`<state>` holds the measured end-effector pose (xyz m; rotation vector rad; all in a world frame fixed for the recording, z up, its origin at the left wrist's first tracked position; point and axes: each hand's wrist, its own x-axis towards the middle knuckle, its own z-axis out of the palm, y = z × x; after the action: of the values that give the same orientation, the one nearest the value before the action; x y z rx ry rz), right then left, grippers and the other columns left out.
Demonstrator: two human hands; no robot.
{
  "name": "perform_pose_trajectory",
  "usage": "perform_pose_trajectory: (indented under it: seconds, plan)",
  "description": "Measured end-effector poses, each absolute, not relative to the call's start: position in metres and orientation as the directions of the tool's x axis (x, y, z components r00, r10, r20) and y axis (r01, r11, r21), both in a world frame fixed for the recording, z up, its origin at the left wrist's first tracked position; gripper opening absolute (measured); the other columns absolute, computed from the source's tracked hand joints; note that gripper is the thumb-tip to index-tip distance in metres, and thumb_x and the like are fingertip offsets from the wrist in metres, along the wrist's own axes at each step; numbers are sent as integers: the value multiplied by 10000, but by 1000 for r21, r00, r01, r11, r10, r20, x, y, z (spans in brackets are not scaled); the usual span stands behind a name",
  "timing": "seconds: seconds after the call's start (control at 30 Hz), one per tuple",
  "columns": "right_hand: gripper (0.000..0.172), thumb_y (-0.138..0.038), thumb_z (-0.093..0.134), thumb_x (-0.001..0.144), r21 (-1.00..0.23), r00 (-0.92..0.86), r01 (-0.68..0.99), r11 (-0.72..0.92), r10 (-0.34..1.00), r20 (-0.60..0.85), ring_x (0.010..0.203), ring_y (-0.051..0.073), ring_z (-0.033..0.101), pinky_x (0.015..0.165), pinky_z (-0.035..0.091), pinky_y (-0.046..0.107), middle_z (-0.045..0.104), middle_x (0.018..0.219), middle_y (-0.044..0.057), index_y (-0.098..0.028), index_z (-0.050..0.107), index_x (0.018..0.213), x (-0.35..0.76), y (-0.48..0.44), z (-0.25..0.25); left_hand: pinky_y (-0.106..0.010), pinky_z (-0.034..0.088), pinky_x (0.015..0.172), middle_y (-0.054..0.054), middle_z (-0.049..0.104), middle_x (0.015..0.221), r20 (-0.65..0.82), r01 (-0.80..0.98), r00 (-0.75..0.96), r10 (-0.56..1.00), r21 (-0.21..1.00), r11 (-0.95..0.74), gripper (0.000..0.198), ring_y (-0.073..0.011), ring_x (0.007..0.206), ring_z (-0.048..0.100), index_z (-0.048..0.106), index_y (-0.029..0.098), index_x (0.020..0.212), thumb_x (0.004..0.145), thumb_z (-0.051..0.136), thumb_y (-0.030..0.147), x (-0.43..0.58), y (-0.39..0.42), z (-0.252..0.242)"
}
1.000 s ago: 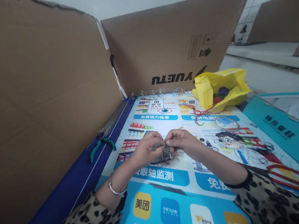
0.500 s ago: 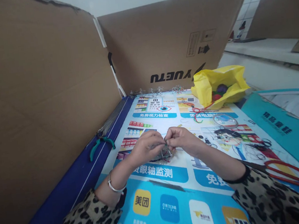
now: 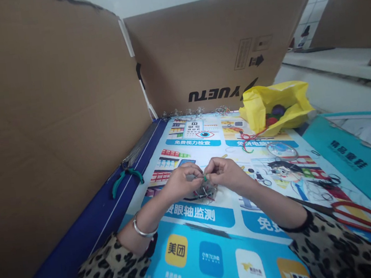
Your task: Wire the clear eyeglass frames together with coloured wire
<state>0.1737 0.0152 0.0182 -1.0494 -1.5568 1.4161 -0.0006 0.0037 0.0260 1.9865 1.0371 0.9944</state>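
Observation:
My left hand (image 3: 182, 183) and my right hand (image 3: 227, 174) meet fingertip to fingertip over the printed poster (image 3: 214, 247) on the table. Both are closed in a pinch on a small wire piece (image 3: 204, 190) with clear, green and red bits, held just above the poster. A silver bangle (image 3: 141, 230) sits on my left wrist. Leopard-print sleeves cover both forearms. What exactly the wire piece is stays too small to tell.
Green-handled pliers (image 3: 125, 178) and a bundle of metal wires (image 3: 139, 147) lie by the left cardboard wall (image 3: 46, 128). A yellow bag (image 3: 275, 106) with coloured balls stands at the back right. Red-handled scissors (image 3: 359, 222) lie at the right. Finished wire pieces (image 3: 196, 112) line the back wall.
Both hands keep their pinch on the wire piece and shift only slightly; a green bit now shows between the fingertips.

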Motion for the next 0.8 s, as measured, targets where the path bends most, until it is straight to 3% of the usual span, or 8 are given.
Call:
perform_pose_trajectory:
  seconds: [0.27, 0.57, 0.8]
  plan:
    - [104, -158, 641, 596, -989, -347, 128, 78, 937, 28, 477, 79, 487, 462, 379, 211, 560, 540, -48, -175, 546, 634, 173, 15, 19, -300, 455, 782, -23, 629, 789, 317, 366, 255, 913, 843, -395, 78, -146, 793, 588, 605, 160, 598, 643, 593, 97, 6, 2, 17]
    - [151, -254, 671, 643, -993, -445, 118, 12, 894, -42, 463, 98, 539, 487, 451, 239, 581, 498, -37, -170, 550, 675, 180, 18, 21, -286, 449, 776, -23, 620, 790, 352, 367, 267, 897, 823, -433, 108, -144, 801, 588, 597, 155, 594, 623, 579, 53, 8, 2, 17]
    - [94, -204, 645, 647, -983, -451, 161, 88, 893, 6, 488, 100, 539, 495, 430, 229, 582, 526, -39, -176, 558, 670, 181, 18, 20, -276, 454, 735, -21, 614, 767, 401, 407, 259, 879, 780, -475, 137, -137, 765, 582, 589, 155, 571, 607, 560, 26, 12, 1, 17]
